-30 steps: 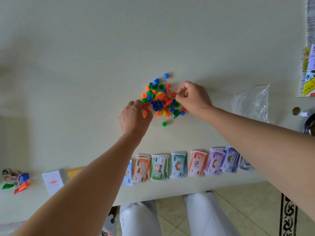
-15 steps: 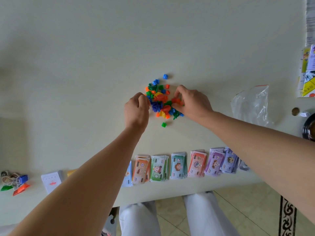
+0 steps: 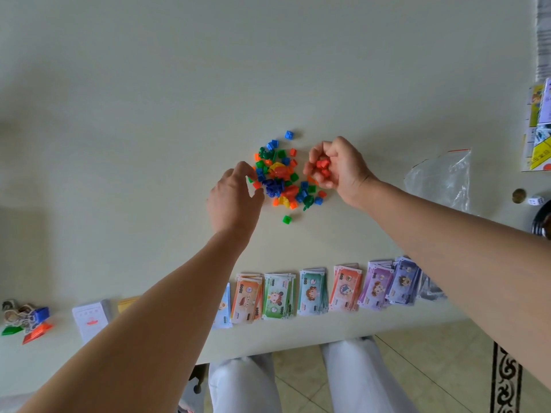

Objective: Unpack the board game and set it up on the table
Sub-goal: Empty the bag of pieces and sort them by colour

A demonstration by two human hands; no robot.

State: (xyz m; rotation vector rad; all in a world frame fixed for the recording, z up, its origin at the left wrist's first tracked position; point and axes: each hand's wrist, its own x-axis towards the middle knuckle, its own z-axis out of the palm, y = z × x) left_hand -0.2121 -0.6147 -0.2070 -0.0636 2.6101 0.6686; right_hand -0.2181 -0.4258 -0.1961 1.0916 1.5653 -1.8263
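We judged ourselves to be in the middle of sorting the small tokens by colour. The heap of plastic pieces lay mid-surface, with blue, green, orange, red and yellow all mixed together. Our right hand was at the heap's three o'clock, turned partly palm-up, its grip curled round a clutch of red pieces. Our left hand was at the heap's eight o'clock with its grip apart, thumb and forefinger spread to either side of an orange piece on the heap's nine o'clock edge. We could not tell whether they touched it. That piece lay at about one o'clock from the left palm, right at the fingertips. The right hand was across the heap and occupied, so the left was plainly the nearer. The piece looked too squat to have a long axis worth aligning to. The banknotes ran in a row along six o'clock, and a clear plastic bag lay well apart at three o'clock.
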